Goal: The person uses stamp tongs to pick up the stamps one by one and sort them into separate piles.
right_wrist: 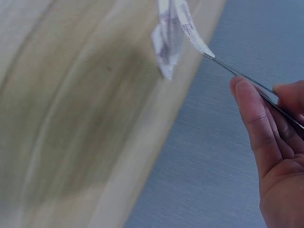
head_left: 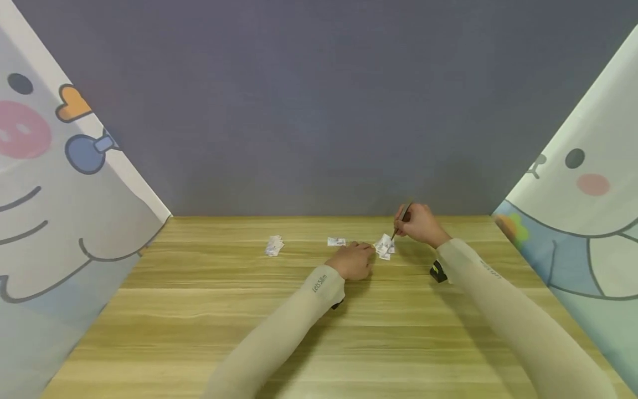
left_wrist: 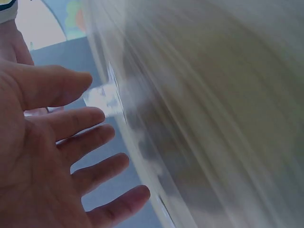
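Observation:
My right hand (head_left: 421,224) pinches a pair of tweezers (right_wrist: 237,73) between thumb and fingers. At the tweezers' tips, in the right wrist view, is the end of a small printed paper slip (right_wrist: 194,34), raised from the other slips. Those lie in a loose, overlapping pile (head_left: 386,255) near the table's back edge. Just left of the pile is my left hand (head_left: 353,260), its fingers spread and relaxed in the left wrist view, holding nothing. Whether its fingertips touch the slips I cannot tell. A single slip (head_left: 336,241) lies flat beyond the left hand.
Farther left, several overlapping slips (head_left: 274,245) form a small stack on the wooden table (head_left: 199,310). A grey panel (head_left: 319,111) rises behind the table. Cartoon-printed sheets (head_left: 65,166) flank both sides. Black wrist devices (head_left: 438,272) hang under the sleeves.

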{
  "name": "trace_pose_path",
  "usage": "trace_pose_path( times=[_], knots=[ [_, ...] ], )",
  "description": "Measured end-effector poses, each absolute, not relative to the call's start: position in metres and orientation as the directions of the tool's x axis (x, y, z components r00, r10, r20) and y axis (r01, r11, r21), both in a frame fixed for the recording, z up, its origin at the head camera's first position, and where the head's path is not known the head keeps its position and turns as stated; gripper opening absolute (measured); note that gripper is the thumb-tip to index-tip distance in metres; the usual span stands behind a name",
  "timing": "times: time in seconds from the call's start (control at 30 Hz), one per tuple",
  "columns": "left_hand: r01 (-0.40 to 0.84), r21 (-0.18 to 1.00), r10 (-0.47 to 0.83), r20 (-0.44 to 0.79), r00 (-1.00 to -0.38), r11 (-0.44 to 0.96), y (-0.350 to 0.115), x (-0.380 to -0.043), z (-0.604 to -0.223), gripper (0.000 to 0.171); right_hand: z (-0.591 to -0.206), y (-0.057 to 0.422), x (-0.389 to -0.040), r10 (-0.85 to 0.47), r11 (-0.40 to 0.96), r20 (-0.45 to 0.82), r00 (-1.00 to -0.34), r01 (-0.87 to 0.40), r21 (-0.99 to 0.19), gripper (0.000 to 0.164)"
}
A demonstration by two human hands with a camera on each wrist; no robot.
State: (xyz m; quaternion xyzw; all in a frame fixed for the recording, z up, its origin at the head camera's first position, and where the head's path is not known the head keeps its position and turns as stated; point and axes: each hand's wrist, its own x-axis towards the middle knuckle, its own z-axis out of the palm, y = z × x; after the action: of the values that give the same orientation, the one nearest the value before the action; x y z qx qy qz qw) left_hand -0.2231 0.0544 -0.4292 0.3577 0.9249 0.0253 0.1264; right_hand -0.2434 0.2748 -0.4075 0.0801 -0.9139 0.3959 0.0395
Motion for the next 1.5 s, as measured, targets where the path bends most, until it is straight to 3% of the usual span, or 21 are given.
trace_pose_path(
  times=[0.33, 0.97, 1.23, 1.5],
  knots=[
    [0.639, 0.114, 0.643, -0.262, -0.719, 0.761, 0.083, -0.224, -0.434, 0.047, -0.424, 0.275, -0.245, -0.122, 0.695, 0.151, -0.981, -0.193, -0.693, 0.016],
    [0.636, 0.118, 0.642, -0.254, -0.723, 0.763, 0.085, -0.224, -0.438, 0.047, -0.426, 0.28, -0.242, -0.057, 0.709, 0.238, -0.97, -0.207, -0.674, 0.006],
    [0.624, 0.098, 0.629, -0.211, -0.748, 0.775, 0.065, -0.229, -0.431, 0.045, -0.416, 0.257, -0.246, -0.078, 0.668, 0.319, -0.945, -0.287, -0.687, 0.004],
    [0.573, 0.033, 0.569, -0.183, -0.802, 0.819, 0.037, -0.234, -0.423, 0.038, -0.419, 0.239, -0.253, -0.105, 0.598, 0.295, -0.95, -0.298, -0.744, 0.003]
  ],
)
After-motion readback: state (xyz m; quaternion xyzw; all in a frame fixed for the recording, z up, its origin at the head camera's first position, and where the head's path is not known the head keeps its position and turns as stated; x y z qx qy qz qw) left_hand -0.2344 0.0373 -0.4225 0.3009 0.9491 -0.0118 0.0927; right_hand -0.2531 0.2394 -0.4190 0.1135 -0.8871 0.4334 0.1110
